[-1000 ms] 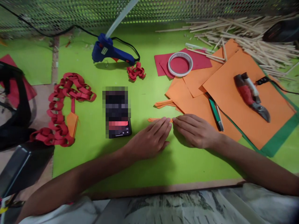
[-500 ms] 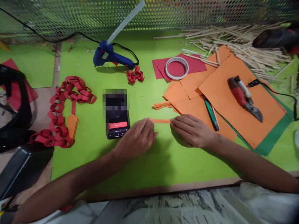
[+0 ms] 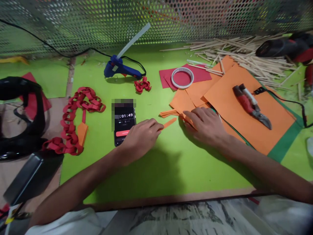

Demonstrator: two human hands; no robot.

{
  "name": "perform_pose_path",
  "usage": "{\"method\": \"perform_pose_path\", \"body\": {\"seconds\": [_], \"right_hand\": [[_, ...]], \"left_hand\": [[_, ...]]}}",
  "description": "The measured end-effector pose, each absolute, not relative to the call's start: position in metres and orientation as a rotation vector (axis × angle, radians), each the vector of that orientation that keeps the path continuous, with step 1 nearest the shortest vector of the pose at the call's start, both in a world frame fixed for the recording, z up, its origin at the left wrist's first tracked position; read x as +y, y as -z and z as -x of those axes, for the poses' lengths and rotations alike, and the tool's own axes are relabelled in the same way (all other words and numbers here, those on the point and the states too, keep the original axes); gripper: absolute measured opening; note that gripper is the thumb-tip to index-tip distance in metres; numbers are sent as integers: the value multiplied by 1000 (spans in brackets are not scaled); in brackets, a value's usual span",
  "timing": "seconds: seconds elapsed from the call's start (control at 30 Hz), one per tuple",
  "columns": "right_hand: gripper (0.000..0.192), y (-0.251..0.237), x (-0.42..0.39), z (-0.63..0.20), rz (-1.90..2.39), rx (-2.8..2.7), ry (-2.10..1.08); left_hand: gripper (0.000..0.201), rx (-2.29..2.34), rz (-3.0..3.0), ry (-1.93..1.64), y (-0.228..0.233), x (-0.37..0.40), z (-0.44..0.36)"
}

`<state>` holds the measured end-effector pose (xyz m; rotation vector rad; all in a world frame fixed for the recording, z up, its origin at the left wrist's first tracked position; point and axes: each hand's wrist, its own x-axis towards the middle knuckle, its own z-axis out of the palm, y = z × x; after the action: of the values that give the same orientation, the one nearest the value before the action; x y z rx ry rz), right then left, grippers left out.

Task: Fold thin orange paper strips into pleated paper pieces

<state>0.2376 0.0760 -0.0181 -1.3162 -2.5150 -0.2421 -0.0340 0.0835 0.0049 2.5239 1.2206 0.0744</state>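
Observation:
A narrow orange paper strip (image 3: 169, 123) sticks out from my left hand (image 3: 144, 132), pinched in its fingers and angled up to the right. My right hand (image 3: 206, 126) lies over the lower edge of the orange paper sheets (image 3: 187, 95), fingers stretched and apart. Its fingertips are close to a small bundle of folded orange strips (image 3: 168, 113). Beside my left wrist lies a phone (image 3: 124, 122) with a timer on its screen. Under my right hand a green cutter is mostly hidden.
Left stands a red paper chain (image 3: 67, 122) with an orange tag. Behind are a blue glue gun (image 3: 119, 68), red paper loops (image 3: 142, 85) and a tape roll (image 3: 182, 78). Pruning shears (image 3: 253, 106) rest on orange sheets at right, before wooden sticks (image 3: 256, 62).
The strip stretched flat between both hands is now only in my left hand, tilted upward. My right hand has let go and moved right onto the orange paper. The view has shifted slightly.

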Motion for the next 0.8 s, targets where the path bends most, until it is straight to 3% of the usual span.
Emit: {"method": "perform_pose_path", "body": {"seconds": [0.27,0.8], "right_hand": [[45,-8,95,-251,1385,-2523,126],[49,-20,107,-267,1546,-2413,-79]], "left_hand": [[25,1260,-2370,21,-14,90,38],[25,1240,-2445,68,-21,96,30]]}}
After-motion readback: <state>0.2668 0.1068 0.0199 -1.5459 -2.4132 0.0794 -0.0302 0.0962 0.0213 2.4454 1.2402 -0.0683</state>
